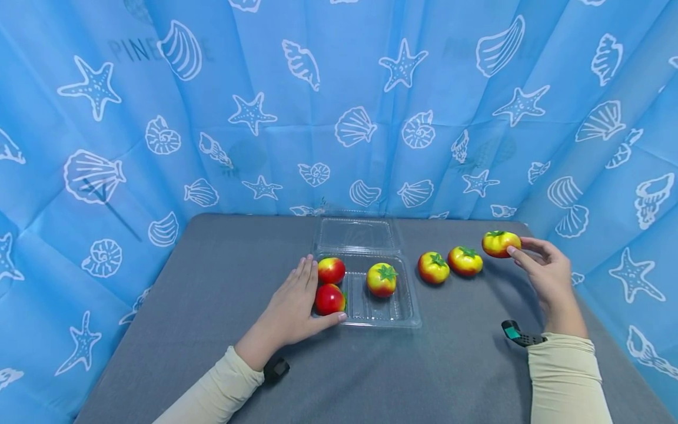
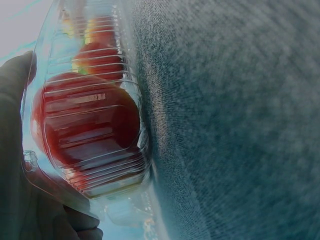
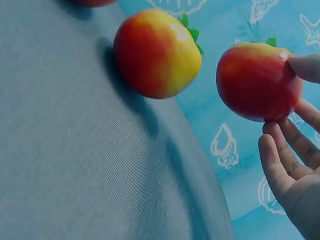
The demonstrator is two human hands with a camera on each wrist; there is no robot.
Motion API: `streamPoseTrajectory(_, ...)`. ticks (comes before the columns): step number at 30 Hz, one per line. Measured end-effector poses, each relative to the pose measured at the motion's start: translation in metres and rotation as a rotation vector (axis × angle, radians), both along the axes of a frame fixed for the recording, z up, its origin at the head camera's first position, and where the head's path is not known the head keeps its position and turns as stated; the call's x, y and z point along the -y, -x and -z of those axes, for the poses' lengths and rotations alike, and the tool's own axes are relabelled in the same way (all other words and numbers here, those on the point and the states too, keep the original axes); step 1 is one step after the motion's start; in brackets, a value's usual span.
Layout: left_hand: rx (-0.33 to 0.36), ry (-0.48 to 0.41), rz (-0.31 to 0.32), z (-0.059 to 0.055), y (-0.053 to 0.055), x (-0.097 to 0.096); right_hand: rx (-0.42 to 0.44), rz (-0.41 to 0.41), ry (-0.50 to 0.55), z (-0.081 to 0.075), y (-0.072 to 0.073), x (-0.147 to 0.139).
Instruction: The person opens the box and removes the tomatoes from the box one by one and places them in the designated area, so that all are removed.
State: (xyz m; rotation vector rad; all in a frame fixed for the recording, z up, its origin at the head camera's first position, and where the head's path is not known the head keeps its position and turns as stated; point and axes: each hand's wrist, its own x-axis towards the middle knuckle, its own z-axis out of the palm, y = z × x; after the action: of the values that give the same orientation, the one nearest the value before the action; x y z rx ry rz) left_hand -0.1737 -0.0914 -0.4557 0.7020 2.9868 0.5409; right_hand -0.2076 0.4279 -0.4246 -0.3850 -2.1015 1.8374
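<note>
A clear plastic clamshell box [image 1: 409, 321] stands with its lid [image 1: 357, 234] folded back. Two red-yellow tomatoes, one behind [image 1: 331, 271] and one in front [image 1: 330, 299], sit at its left side; another tomato [image 1: 381, 280] sits to the right inside. My left hand [image 1: 293, 306] rests along the box's left edge, fingers straight, thumb at the front rim. Raised at the right, my right hand [image 1: 548, 277] pinches a tomato [image 3: 257, 82] between thumb and fingers. Two more tomatoes, one nearer the box [image 1: 433, 268] and one [image 1: 465, 261] beside it, lie on the cloth.
Grey cloth covers the table [image 1: 212, 282]. A blue curtain [image 1: 318, 147] with white shells and starfish hangs behind and along the sides. Dark straps, on the left wrist [image 1: 276, 371] and right wrist [image 1: 521, 335], sit near the pale sleeves.
</note>
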Motion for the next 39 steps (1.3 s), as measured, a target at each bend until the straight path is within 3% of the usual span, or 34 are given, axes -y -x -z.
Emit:
streamPoseTrajectory(16,0.004,-0.012,-0.004,0.001,-0.001,0.000,0.221,0.045,-0.247,0.015,0.002,-0.014)
streamPoseTrajectory(39,-0.002,-0.014,-0.002,0.002,0.001,0.001,0.283,-0.016,-0.356,0.026,0.002,-0.020)
